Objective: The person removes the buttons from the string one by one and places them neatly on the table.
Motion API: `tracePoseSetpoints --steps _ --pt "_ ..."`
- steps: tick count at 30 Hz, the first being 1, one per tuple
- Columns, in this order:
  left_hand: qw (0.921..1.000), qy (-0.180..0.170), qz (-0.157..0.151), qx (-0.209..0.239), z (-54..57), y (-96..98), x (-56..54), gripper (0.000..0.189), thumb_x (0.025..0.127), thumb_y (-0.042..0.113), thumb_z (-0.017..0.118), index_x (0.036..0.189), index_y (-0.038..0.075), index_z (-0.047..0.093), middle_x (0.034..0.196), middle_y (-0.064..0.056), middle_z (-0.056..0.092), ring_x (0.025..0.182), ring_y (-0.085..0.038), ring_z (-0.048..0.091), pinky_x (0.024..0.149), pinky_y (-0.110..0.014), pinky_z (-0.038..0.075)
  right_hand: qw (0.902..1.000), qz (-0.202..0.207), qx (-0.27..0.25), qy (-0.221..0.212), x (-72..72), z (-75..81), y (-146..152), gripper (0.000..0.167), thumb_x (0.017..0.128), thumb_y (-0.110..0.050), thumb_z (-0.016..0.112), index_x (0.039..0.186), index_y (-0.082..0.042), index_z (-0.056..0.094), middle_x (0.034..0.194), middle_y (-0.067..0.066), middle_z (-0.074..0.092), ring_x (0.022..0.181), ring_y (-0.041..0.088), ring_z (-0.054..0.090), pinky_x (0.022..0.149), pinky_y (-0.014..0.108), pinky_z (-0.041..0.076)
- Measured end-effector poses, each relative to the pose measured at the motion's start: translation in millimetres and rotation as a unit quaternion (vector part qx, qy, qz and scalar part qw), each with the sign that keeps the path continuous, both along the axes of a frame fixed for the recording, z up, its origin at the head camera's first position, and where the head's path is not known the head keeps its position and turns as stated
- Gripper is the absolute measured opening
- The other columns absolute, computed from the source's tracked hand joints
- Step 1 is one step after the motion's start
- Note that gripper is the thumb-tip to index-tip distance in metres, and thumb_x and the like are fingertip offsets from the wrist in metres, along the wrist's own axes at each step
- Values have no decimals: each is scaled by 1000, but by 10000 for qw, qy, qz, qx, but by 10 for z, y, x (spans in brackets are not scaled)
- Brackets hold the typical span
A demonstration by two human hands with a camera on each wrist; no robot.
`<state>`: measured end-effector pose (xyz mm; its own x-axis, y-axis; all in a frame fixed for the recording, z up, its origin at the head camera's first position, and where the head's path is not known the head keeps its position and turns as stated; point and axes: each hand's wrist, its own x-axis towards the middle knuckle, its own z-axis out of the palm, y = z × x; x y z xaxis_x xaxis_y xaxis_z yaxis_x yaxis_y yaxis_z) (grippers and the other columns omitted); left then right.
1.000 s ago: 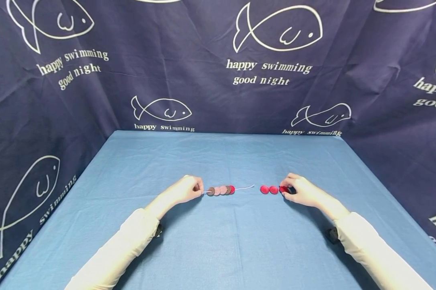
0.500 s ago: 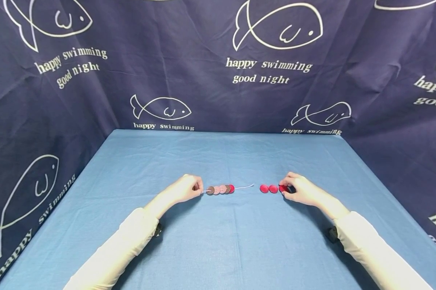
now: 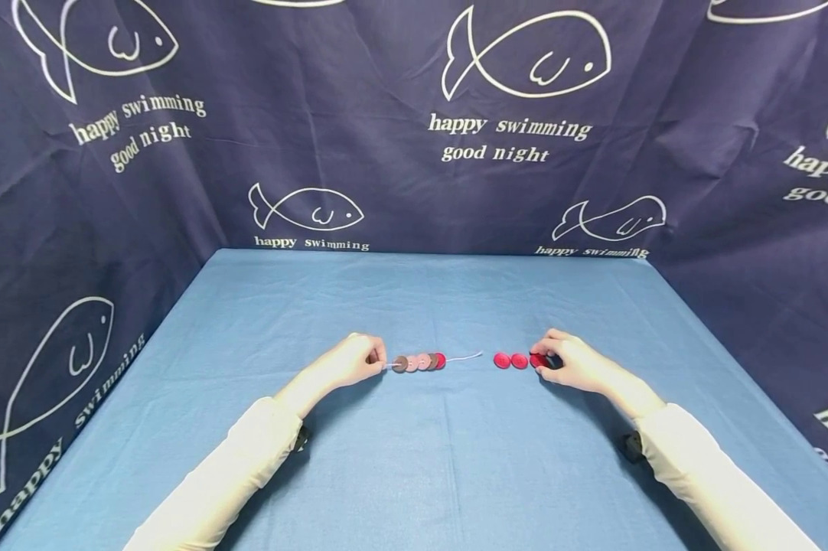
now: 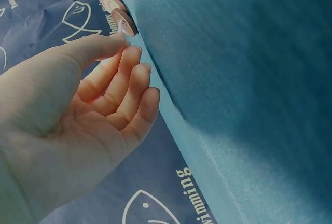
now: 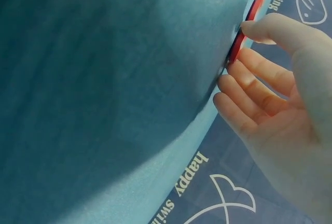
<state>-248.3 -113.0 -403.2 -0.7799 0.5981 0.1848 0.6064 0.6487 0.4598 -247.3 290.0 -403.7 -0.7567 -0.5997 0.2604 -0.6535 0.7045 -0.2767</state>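
Far back, dark cloth wall (image 3: 393, 153): I can read "happy swimming" and "good night" by white fish drawings (image 3: 545, 53); some words are cut off.
Blue table (image 3: 414, 467): from afar I see it flat and a bit creased.
Left hand (image 3: 356, 360): thumb and finger pinch the string (image 3: 464, 357); a hard tug, I think, could drag everything on it.
Right hand (image 3: 571, 363): thumb and finger pinch one red button (image 3: 539, 360); a slip could, I guess, knock things crooked.
Row of buttons (image 3: 424, 361): brown, pink, pink, brown, red, lapping over each other; string shows at both ends.
Two red buttons (image 3: 501, 360): side by side, next to the pinched one; I see no words on them.
String's free end (image 3: 480, 353): points toward those two, not touching.
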Motion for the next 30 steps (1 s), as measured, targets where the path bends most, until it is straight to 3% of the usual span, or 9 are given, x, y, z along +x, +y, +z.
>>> tracePoseSetpoints --steps 21,30 --pt "9998 -208 81 -4 -5 -15 -23 9 83 6 63 76 10 63 65 2 60 58 -4 48 57 -18 42 9992 229 -53 311 -56 69 -119 22 76 -9 73 95 1 68 86 6 61 77 18 60 73 35 49" --pt "9999 -139 95 -1 18 -17 -11 9 83 5 62 75 9 62 65 2 59 58 -5 47 57 -18 41 9999 148 77 28 -57 134 -229 29 78 -14 73 102 3 67 92 9 64 86 24 62 79 42 49"
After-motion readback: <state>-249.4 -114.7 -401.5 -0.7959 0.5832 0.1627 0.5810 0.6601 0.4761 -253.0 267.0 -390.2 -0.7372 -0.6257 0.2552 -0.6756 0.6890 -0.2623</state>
